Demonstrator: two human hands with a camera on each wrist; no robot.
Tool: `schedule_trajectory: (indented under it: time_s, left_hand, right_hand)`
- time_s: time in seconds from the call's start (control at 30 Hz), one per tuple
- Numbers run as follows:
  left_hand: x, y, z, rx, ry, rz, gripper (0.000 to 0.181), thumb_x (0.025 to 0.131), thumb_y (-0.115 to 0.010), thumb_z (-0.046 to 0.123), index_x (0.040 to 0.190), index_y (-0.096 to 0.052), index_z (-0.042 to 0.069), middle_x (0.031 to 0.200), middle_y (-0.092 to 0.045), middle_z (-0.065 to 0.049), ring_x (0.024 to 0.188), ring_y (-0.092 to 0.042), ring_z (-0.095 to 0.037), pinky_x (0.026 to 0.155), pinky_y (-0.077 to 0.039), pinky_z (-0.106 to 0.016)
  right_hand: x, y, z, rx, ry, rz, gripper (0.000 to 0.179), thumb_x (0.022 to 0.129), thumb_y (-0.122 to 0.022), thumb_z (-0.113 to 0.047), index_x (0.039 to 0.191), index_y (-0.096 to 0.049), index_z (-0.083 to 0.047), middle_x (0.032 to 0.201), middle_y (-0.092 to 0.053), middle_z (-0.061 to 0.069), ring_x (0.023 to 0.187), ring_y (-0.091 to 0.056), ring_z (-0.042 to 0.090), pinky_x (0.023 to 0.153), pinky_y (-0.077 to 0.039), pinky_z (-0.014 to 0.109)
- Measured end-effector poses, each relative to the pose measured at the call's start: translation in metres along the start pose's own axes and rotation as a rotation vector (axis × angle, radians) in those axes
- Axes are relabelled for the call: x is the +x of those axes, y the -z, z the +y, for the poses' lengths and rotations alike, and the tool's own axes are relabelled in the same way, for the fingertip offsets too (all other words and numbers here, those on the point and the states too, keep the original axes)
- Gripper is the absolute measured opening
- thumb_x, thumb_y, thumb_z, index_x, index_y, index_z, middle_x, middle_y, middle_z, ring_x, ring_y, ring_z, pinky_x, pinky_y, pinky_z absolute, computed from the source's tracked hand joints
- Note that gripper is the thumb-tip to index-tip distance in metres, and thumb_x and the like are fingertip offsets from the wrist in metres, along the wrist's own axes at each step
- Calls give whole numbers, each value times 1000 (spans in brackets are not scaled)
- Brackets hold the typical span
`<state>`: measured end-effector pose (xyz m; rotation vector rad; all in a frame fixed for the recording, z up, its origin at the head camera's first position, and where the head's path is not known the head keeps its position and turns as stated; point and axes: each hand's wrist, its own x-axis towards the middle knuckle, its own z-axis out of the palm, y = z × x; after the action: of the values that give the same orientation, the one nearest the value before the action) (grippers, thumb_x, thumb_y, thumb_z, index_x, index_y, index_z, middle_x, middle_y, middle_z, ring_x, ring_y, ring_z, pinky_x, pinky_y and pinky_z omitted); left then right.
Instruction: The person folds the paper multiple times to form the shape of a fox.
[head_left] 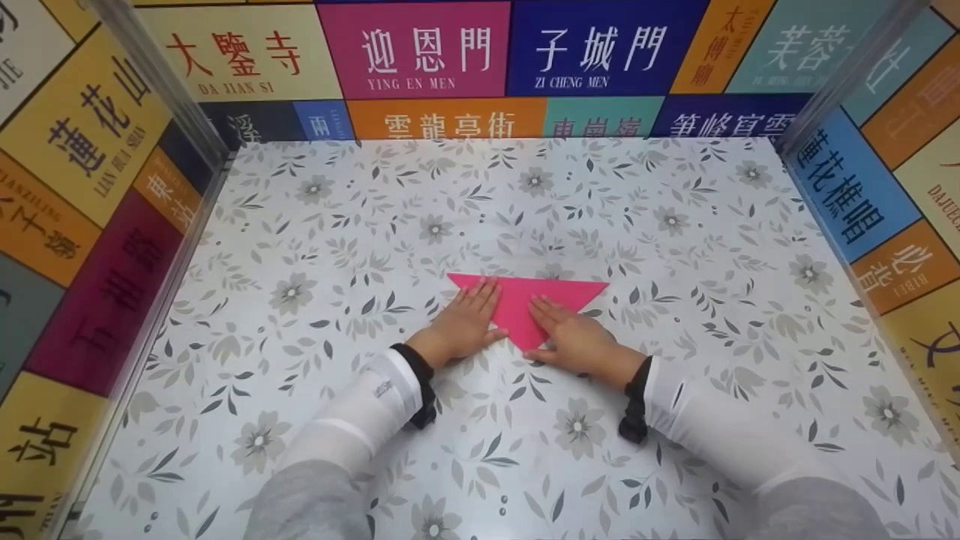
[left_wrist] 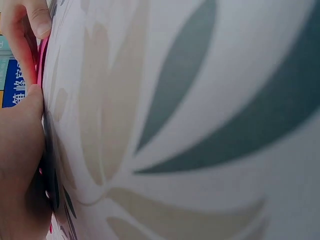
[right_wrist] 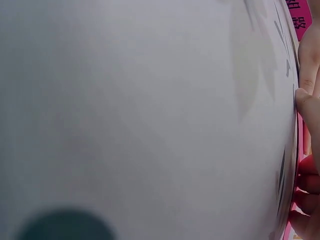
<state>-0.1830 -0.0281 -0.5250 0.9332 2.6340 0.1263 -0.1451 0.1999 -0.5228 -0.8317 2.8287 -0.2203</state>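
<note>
The bright pink, triangular piece of paper (head_left: 516, 309) lies on the white tabletop patterned with grey flowers and leaves (head_left: 360, 232), its long edge far and its point near. I see the bare left hand (head_left: 466, 324) across its left side and the bare right hand (head_left: 581, 341) across its right, fingers extended, pinching nothing, presumably to press it flat. Both thumbs rest by the near point, probably to steady it
</note>
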Motion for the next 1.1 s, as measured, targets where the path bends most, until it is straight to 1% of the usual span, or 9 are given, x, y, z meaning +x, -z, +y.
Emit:
schedule_trajectory:
  time_s: [0.1, 0.23, 0.37, 0.53, 0.67, 0.77, 0.83, 0.93, 1.1]
  left_hand:
    - [0, -2, -1, -6, -9, 5, 82, 100, -27, 58, 155, 0, 4, 163, 6, -12, 151, 7, -27, 123, -1, -41]
    - [1, 0, -2, -4, -14, 0, 86, 98, -30, 61, 155, -1, 4, 163, 5, -12, 151, 6, -27, 123, -1, -41]
    - [2, 2, -3, -2, -10, 13, 87, 97, -32, 62, 155, -6, 4, 163, 1, -11, 151, 2, -26, 123, -5, -40]
    - [1, 2, -4, -28, -5, 49, 84, 97, -37, 60, 155, -13, 4, 163, -6, -11, 151, -4, -26, 122, -11, -38]
    - [1, 1, -4, -46, -9, 65, 84, 97, -37, 59, 154, -14, 3, 163, -8, -11, 151, -5, -26, 122, -11, -37]
    - [1, 1, -4, -59, -12, 74, 83, 97, -36, 59, 154, -15, 3, 163, -8, -11, 151, -5, -25, 122, -10, -37]
    - [1, 0, -5, -64, -12, 80, 82, 97, -36, 59, 154, -15, 3, 163, -8, -11, 151, -6, -25, 122, -11, -37]
    - [1, 0, -5, -74, -12, 81, 82, 97, -35, 60, 154, -14, 4, 163, -8, -11, 151, -6, -26, 122, -11, -37]
    - [0, 1, -6, -92, -13, 86, 82, 98, -35, 60, 154, -15, 4, 163, -9, -12, 151, -8, -26, 122, -13, -37]
  right_hand:
    - [1, -2, 1, -27, 21, 29, 86, 89, -58, -58, 148, -34, -1, 155, -32, 15, 144, -31, 30, 113, -34, 43]
    - [1, -2, 3, -21, 27, 63, 84, 88, -60, -56, 147, -37, 0, 153, -35, 16, 142, -34, 32, 112, -36, 44]
    - [1, -2, 4, -14, 37, 71, 83, 88, -60, -55, 146, -38, 0, 153, -36, 17, 142, -35, 32, 112, -36, 44]
    - [1, -1, 4, -2, 39, 36, 86, 89, -56, -60, 148, -34, -2, 155, -32, 15, 143, -31, 31, 114, -33, 44]
    - [0, 2, 8, 45, 67, -10, 92, 87, -56, -62, 151, -28, -1, 158, -26, 16, 146, -26, 33, 116, -30, 46]
    - [-2, 7, 12, 93, 88, -48, 93, 87, -60, -59, 152, -25, -2, 159, -22, 16, 147, -22, 34, 116, -27, 47]
    - [-2, 10, 15, 113, 93, -67, 89, 88, -61, -54, 152, -25, -4, 160, -22, 15, 147, -21, 33, 117, -27, 47]
    - [-3, 15, 19, 134, 83, -55, 78, 90, -64, -44, 151, -32, -6, 157, -30, 13, 146, -27, 31, 117, -28, 46]
    - [-3, 19, 24, 180, 40, 29, 57, 90, -68, -32, 138, -52, -5, 137, -57, 14, 132, -49, 30, 111, -37, 45]
